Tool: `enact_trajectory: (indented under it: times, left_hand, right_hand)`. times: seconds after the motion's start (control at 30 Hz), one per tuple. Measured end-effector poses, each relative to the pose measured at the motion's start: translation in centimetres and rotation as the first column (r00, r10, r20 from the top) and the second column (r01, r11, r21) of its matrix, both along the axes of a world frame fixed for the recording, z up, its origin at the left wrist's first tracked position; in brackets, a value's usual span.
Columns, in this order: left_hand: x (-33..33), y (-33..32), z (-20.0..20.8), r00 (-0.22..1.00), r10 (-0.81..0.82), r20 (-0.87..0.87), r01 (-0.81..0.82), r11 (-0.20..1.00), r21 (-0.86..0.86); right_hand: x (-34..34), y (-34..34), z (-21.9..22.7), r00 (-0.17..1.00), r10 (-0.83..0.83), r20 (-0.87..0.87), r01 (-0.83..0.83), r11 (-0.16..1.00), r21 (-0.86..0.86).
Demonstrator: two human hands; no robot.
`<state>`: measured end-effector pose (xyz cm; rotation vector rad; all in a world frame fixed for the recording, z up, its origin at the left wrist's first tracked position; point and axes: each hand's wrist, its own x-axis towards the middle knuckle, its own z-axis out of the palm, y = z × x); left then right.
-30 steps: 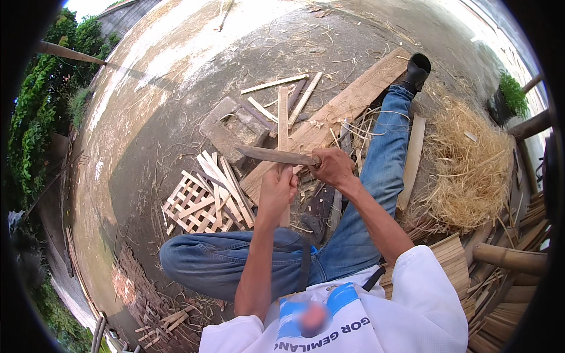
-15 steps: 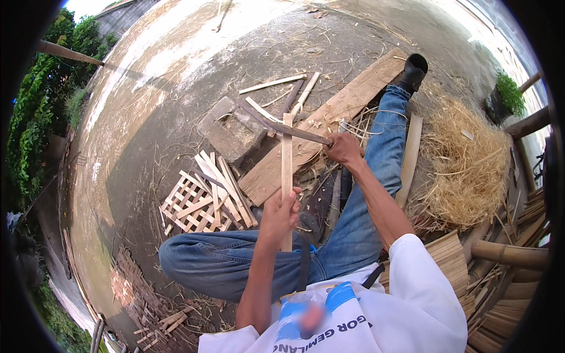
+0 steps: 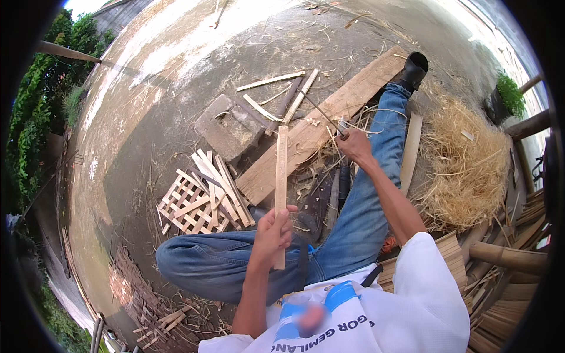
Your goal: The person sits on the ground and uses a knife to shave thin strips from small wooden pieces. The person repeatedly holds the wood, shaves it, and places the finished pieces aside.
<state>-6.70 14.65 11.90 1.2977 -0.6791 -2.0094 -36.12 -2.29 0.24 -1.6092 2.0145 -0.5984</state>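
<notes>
A flat, pale bamboo strip (image 3: 282,170) stands up from my left hand (image 3: 274,232), whose fingers are wrapped round its lower part in front of my bent left leg. Its upper end overlaps the view of a wooden plank (image 3: 347,103) lying slantwise on the ground. My right hand (image 3: 355,145) grips a long knife (image 3: 321,112) above my stretched right leg. The knife's thin, dark blade slants up and left, seen nearly edge-on and apart from the bamboo strip. My fingers hide most of its handle.
Left of the plank lie a stone block (image 3: 226,126) and a criss-cross stack of strips (image 3: 191,203). Loose strips (image 3: 301,97) rest beyond the block. A heap of curly shavings (image 3: 468,162) and a curved bamboo piece (image 3: 411,153) flank my right leg. Bamboo poles (image 3: 506,256) stand at right.
The knife has left the strip and swung from lying across it to pointing up and away. My right hand moved slightly right; my left hand and the strip came slightly nearer me.
</notes>
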Motion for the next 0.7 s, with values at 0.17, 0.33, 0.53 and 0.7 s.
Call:
enact_trajectory:
  times: [0.17,0.33,0.53,0.7]
  left_hand:
    - [-0.4,-1.5,-0.1,1.000,0.024,-0.005,-0.024,1.000,0.019]
    - [-0.1,-1.1,0.1,0.999,-0.010,0.042,0.011,1.000,-0.015]
    - [0.2,0.4,0.2,0.994,-0.063,0.087,0.067,0.997,-0.045]
    - [0.6,0.7,-1.1,0.977,0.019,0.210,-0.007,0.998,-0.059]
  right_hand:
    - [5.4,5.6,0.1,0.943,0.330,-0.040,-0.329,0.909,-0.255]
    - [4.0,2.4,-2.0,0.976,0.148,-0.157,-0.170,0.975,-0.141]
    - [2.2,1.7,-1.3,0.991,0.077,-0.109,-0.080,0.996,-0.026]
    - [4.5,4.4,1.7,0.970,0.227,-0.091,-0.226,0.974,0.020]
